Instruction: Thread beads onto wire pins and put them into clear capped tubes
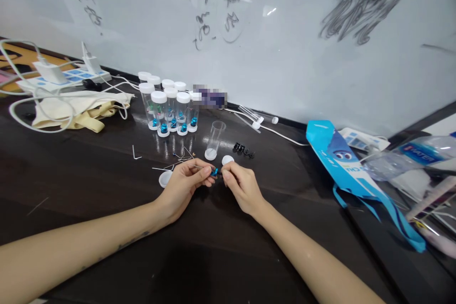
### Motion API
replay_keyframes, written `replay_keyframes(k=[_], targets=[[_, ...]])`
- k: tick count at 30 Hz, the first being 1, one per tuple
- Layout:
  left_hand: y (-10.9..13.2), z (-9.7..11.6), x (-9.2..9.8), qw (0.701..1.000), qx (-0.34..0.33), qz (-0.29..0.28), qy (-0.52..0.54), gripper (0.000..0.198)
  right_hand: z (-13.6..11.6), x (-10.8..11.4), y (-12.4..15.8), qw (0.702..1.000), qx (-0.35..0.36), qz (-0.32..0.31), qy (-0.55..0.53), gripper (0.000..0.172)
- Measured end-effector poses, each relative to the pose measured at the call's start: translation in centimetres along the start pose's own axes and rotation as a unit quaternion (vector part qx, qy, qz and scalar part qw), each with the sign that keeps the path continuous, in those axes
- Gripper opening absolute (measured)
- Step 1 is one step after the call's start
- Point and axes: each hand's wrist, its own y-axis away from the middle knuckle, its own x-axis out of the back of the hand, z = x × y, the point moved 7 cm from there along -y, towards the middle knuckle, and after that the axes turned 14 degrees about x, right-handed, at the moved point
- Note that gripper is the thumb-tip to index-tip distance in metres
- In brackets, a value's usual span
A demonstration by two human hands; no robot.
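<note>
Between the thumb and fingers of my left hand (pixel 185 183) is a small shiny blue part (pixel 214 172), along with a thin metal rod. My right hand (pixel 242 186) pinches a small dark piece against the right side of that part; its exact kind is too small to make out. Just beyond the hands, an uncapped clear tube (pixel 216 137) stands on a white base. One white cap (pixel 227 159) lies by my right fingers, another white cap (pixel 165 179) beside my left wrist. Several thin metal pieces (pixel 183 156) lie behind my left hand, and a row of small black parts (pixel 243 149) behind my right.
Several capped clear tubes (pixel 183 111) holding blue parts stand at the back left. An L-shaped key (pixel 135 153) lies nearer. Left are a cloth bag (pixel 81 109) and a power strip (pixel 64 78); right are a blue carton (pixel 342 161) and a water bottle (pixel 420 154). A whiteboard (pixel 278 57) rises behind.
</note>
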Motion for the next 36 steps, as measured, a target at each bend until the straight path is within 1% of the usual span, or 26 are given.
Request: replay_keyframes(k=[2,5,8,14,19,26,31,33,36], targets=[[-0.07,0.05,0.04,1.0,-0.001,0.0,0.007,0.01,-0.12,0.12,0.03,1.0,0.002,0.015,-0.012,0.013],[-0.11,0.09,-0.01,1.0,-0.001,-0.004,0.011,0.01,-0.28,0.03,0.1,1.0,0.021,0.019,-0.001,0.017],[-0.08,0.02,0.03,1.0,0.001,-0.003,0.011,0.009,-0.34,0.04,0.17,0.999,0.036,0.026,0.017,0.012],[-0.1,-0.1,-0.08,1.0,-0.001,-0.007,-0.006,0.008,-0.4,0.16,0.03,0.999,0.038,0.027,0.023,0.004],[-0.08,-0.1,-0.3,1.0,0.0,-0.012,-0.013,0.009,-0.55,0.17,-0.15,0.999,0.037,0.018,0.026,0.01],[0.13,-0.02,-0.43,1.0,0.003,-0.01,-0.019,0.012,-0.38,-0.08,-0.17,0.999,0.034,-0.005,0.028,0.024],[0.01,-0.05,-0.34,1.0,0.006,-0.009,-0.012,0.011,-0.04,-0.2,-0.14,1.0,0.018,-0.013,0.015,0.031],[-0.08,-0.05,-0.28,1.0,0.007,-0.008,-0.007,0.01,0.01,-0.16,-0.13,1.0,0.008,-0.012,0.009,0.027],[-0.16,0.0,-0.14,1.0,0.005,-0.005,-0.001,0.01,-0.03,-0.13,-0.05,1.0,0.001,-0.006,-0.012,0.012]])
